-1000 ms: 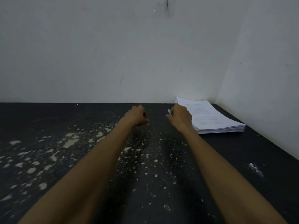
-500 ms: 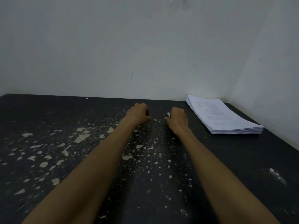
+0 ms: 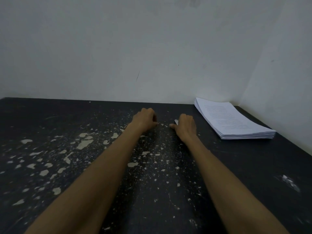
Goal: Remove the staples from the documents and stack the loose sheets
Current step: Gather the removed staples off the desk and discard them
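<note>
A thick stack of white printed sheets lies flat at the back right of the black table, near the wall corner. My right hand rests on the table to the left of the stack, apart from it. Its fingers are curled round a small pale tool whose tip pokes out at the thumb side. My left hand sits a little further left as a curled fist with its knuckles on the table, and nothing shows in it. What lies under either palm is hidden.
The table top is worn, with pale flaked patches across its left and middle. White walls close the back and right sides. A small pale scrap lies near the right front.
My right hand has drawn left, away from the edge of the paper stack. The left hand stays a curled fist in about the same place. The view has swung slightly left.
</note>
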